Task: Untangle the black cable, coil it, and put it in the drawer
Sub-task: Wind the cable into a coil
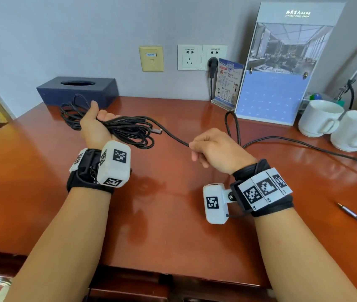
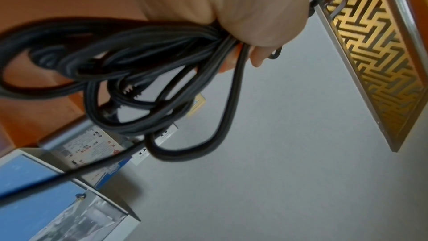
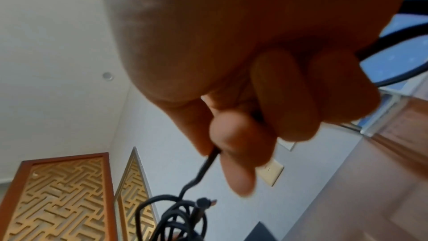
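Reddish-brown wood fills most of the head view: a glossy desk (image 1: 173,214) against a pale grey wall (image 1: 64,29), its near edge cut off at the bottom of the frame, where only dark strips of the furniture below show and no drawer front can be made out for certain.

Left of centre, the left hand (image 1: 95,127) is raised palm-up with its fingers curled round a bundle of loops of the black cable (image 1: 129,129). Part of the bundle hangs behind the hand toward the dark tissue box (image 1: 77,89) in the upper left, so how many loops there are stays hidden. In the left wrist view the loops spill out under the palm (image 2: 231,6), blurred, and only one fingertip (image 2: 257,58) peeks past them. A metal plug end (image 1: 156,131) sticks out of the bundle to the right.

From there a single strand runs to the right hand (image 1: 216,149) at centre, which pinches it between thumb and forefinger with the other fingers folded in; the right wrist view shows the strand leaving the fingers (image 3: 238,135). Beyond that hand the cable loops up near the calendar stand (image 1: 282,73) and trails off the right edge. Whether the separate plug tip (image 1: 345,209) at lower right belongs to it cannot be told. Two white cups (image 1: 338,123) sit at the right edge, one cropped.
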`<state>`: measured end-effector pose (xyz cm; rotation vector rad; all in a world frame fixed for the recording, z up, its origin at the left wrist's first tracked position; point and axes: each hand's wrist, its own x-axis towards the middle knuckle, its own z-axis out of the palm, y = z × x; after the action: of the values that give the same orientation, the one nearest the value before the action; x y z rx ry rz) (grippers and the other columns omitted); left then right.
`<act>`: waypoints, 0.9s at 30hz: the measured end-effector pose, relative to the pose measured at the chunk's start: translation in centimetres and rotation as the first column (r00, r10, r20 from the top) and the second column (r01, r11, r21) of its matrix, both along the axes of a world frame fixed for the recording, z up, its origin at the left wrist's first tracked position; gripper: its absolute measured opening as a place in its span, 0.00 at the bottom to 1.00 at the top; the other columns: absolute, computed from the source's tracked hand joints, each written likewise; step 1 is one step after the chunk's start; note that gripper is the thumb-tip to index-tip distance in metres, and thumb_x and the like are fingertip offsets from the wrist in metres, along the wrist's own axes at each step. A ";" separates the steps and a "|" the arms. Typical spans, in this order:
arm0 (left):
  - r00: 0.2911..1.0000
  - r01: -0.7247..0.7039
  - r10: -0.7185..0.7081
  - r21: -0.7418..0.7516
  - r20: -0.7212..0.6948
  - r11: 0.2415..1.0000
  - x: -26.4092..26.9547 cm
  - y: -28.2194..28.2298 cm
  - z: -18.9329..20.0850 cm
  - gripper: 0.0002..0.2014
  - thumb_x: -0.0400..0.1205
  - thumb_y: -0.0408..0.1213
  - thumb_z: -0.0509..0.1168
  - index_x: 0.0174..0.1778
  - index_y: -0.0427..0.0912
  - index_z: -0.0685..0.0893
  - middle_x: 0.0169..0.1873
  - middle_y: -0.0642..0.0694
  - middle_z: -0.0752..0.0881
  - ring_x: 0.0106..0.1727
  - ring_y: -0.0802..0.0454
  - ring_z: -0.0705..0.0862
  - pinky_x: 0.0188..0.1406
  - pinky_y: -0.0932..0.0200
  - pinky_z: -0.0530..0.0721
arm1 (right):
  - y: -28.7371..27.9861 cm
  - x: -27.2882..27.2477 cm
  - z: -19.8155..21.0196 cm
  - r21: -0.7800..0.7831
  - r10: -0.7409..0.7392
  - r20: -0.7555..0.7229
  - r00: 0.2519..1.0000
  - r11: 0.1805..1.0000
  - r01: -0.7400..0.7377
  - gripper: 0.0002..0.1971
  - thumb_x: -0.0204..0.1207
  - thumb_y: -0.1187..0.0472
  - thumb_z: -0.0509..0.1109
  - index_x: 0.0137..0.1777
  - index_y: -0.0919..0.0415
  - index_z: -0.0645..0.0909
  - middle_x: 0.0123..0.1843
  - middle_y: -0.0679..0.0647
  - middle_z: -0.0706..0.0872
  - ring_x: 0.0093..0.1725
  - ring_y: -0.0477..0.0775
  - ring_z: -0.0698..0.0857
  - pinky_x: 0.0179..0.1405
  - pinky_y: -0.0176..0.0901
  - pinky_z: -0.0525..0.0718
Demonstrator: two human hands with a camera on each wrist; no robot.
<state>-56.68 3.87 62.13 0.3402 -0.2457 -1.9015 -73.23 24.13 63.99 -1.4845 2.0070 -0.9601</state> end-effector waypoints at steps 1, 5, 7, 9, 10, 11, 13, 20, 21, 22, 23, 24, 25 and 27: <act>1.000 -0.010 0.010 -0.003 0.011 1.000 -0.1 -0.1 -0.1 0.22 0.86 0.40 0.65 0.26 0.46 0.65 0.21 0.54 0.65 0.20 0.55 0.66 0.24 0.62 0.70 | 0.1 -0.1 0.1 0.062 0.000 -0.005 1.000 0.998 0.000 0.19 0.82 0.58 0.63 0.33 0.63 0.86 0.21 0.50 0.80 0.19 0.37 0.76 0.36 0.40 0.71; 0.984 0.128 -0.120 -0.057 0.134 0.990 -1.1 0.8 -0.1 0.23 0.86 0.40 0.65 0.26 0.48 0.63 0.21 0.55 0.63 0.20 0.57 0.63 0.23 0.64 0.67 | 0.6 -0.6 0.1 0.260 0.016 -0.069 0.998 0.965 0.003 0.12 0.79 0.62 0.67 0.37 0.61 0.90 0.23 0.46 0.82 0.22 0.32 0.78 0.32 0.35 0.67; 0.938 0.301 -0.281 -0.074 0.202 0.951 -1.7 1.6 0.2 0.22 0.86 0.41 0.64 0.26 0.48 0.65 0.18 0.56 0.64 0.17 0.59 0.65 0.22 0.66 0.68 | 0.4 -0.8 -0.1 0.264 0.013 -0.125 0.992 0.964 0.020 0.11 0.77 0.60 0.70 0.35 0.54 0.90 0.27 0.43 0.83 0.28 0.37 0.79 0.32 0.35 0.70; 0.845 0.490 -0.460 -0.050 0.274 0.870 -2.1 2.4 0.4 0.20 0.86 0.41 0.63 0.28 0.48 0.68 0.17 0.57 0.66 0.16 0.61 0.67 0.20 0.67 0.71 | 0.4 -1.0 -0.3 0.237 0.018 -0.161 0.987 0.971 0.021 0.10 0.77 0.59 0.72 0.35 0.49 0.90 0.30 0.40 0.84 0.32 0.37 0.79 0.32 0.31 0.71; 0.786 0.572 -0.531 -0.048 0.318 0.819 -2.2 2.8 0.5 0.17 0.85 0.41 0.63 0.30 0.48 0.69 0.18 0.57 0.67 0.16 0.62 0.67 0.19 0.68 0.71 | 0.3 -0.9 -0.3 0.222 0.024 -0.175 0.984 0.975 0.015 0.09 0.77 0.59 0.73 0.36 0.48 0.90 0.31 0.39 0.85 0.32 0.36 0.80 0.31 0.28 0.71; 0.724 0.643 -0.585 -0.050 0.366 0.764 -2.4 3.3 0.6 0.14 0.84 0.40 0.63 0.33 0.48 0.70 0.18 0.57 0.69 0.16 0.62 0.67 0.18 0.68 0.71 | 0.2 -0.9 -0.3 0.205 0.031 -0.179 0.983 0.979 0.006 0.09 0.77 0.59 0.73 0.36 0.48 0.90 0.31 0.38 0.86 0.31 0.34 0.81 0.30 0.24 0.70; 0.616 0.737 -0.638 -0.050 0.462 0.674 -3.0 4.7 0.8 0.10 0.81 0.39 0.65 0.36 0.47 0.72 0.19 0.57 0.70 0.16 0.62 0.67 0.17 0.67 0.71 | 0.1 -0.8 -0.5 0.160 0.047 -0.175 0.983 0.987 -0.019 0.09 0.76 0.59 0.75 0.35 0.48 0.89 0.29 0.37 0.85 0.29 0.30 0.81 0.31 0.22 0.70; 0.444 0.803 -0.297 -0.228 0.845 0.551 -4.7 7.4 -0.4 0.08 0.79 0.31 0.72 0.35 0.38 0.84 0.27 0.45 0.76 0.19 0.55 0.71 0.18 0.61 0.75 | 0.5 -0.6 0.2 -0.018 0.049 0.071 0.996 0.999 -0.048 0.13 0.74 0.76 0.65 0.48 0.56 0.73 0.36 0.52 0.92 0.27 0.33 0.80 0.34 0.35 0.71; 0.426 0.815 -0.282 -0.230 0.860 0.532 -4.6 7.4 -0.4 0.07 0.77 0.32 0.74 0.35 0.38 0.84 0.27 0.44 0.76 0.20 0.53 0.72 0.20 0.60 0.75 | 0.6 -0.5 0.2 -0.030 0.064 0.095 0.993 0.998 -0.061 0.15 0.74 0.78 0.63 0.47 0.56 0.69 0.36 0.53 0.92 0.26 0.33 0.80 0.31 0.32 0.71; 0.407 0.826 -0.260 -0.232 0.876 0.513 -4.4 7.4 -0.2 0.08 0.75 0.33 0.75 0.35 0.38 0.83 0.26 0.42 0.75 0.21 0.51 0.72 0.21 0.60 0.76 | 0.7 -0.4 0.3 -0.043 0.079 0.115 0.990 0.996 -0.074 0.16 0.74 0.79 0.61 0.46 0.56 0.67 0.38 0.53 0.92 0.24 0.34 0.80 0.28 0.27 0.71; 0.392 0.836 -0.234 -0.238 0.890 0.494 -4.3 7.4 -0.1 0.08 0.74 0.33 0.76 0.36 0.37 0.82 0.25 0.42 0.75 0.22 0.50 0.73 0.21 0.60 0.76 | 0.8 -0.3 0.5 -0.058 0.089 0.127 0.988 0.995 -0.082 0.17 0.75 0.80 0.60 0.46 0.56 0.65 0.39 0.55 0.92 0.23 0.35 0.80 0.24 0.23 0.69; 0.393 0.843 -0.207 -0.261 0.896 0.471 -4.2 7.6 0.2 0.08 0.74 0.31 0.76 0.38 0.35 0.82 0.25 0.41 0.75 0.23 0.49 0.75 0.22 0.61 0.77 | 0.8 -0.4 0.4 -0.074 0.096 0.126 0.987 0.993 -0.087 0.17 0.75 0.81 0.60 0.45 0.56 0.63 0.41 0.58 0.92 0.22 0.35 0.80 0.23 0.23 0.70; 0.411 0.843 -0.177 -0.299 0.894 0.447 -4.2 7.8 0.4 0.06 0.76 0.29 0.74 0.43 0.33 0.83 0.26 0.41 0.77 0.26 0.48 0.77 0.23 0.62 0.77 | 0.8 -0.5 0.4 -0.092 0.096 0.117 0.989 0.992 -0.085 0.17 0.75 0.81 0.60 0.45 0.57 0.63 0.41 0.60 0.93 0.22 0.34 0.79 0.23 0.23 0.70; 0.441 0.831 -0.105 -0.361 0.892 0.424 -4.1 8.3 0.7 0.05 0.79 0.26 0.71 0.49 0.34 0.86 0.29 0.37 0.81 0.33 0.44 0.82 0.29 0.61 0.81 | 0.8 -0.5 0.4 -0.123 0.095 0.108 0.990 0.989 -0.082 0.11 0.77 0.79 0.62 0.49 0.64 0.66 0.42 0.60 0.93 0.22 0.33 0.79 0.28 0.24 0.71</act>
<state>-60.79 12.14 62.85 0.4831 -2.0080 -1.8871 -73.70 24.94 64.39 -1.5310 1.8164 -1.1174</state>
